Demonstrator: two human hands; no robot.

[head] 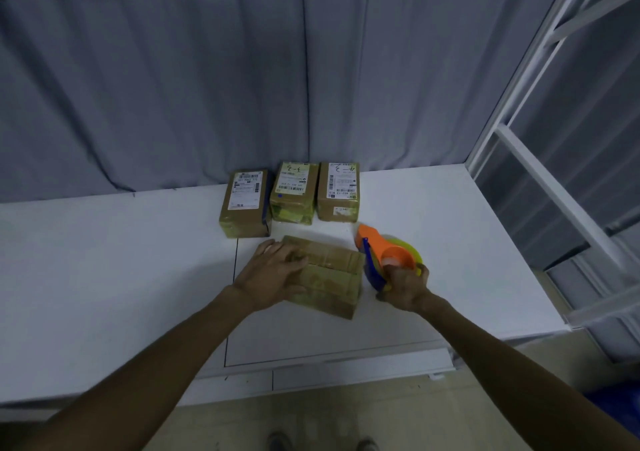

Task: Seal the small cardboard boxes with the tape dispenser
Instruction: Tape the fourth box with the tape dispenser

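Barcoded shipping labels, their print too small to read, topped the left box (245,204), middle box (293,192) and right box (338,192), lined up just beyond the near box (332,277). Handwriting looked like "3-3" on the middle and "4-3" on the right. Your left hand (273,270) lay flat on the near box's left half, fingers loosely spread. Just right of that box, your right hand (403,287) gripped the orange-and-blue tape dispenser (381,253). The near box, brown and tape-glossed, sat on the white table (450,242).
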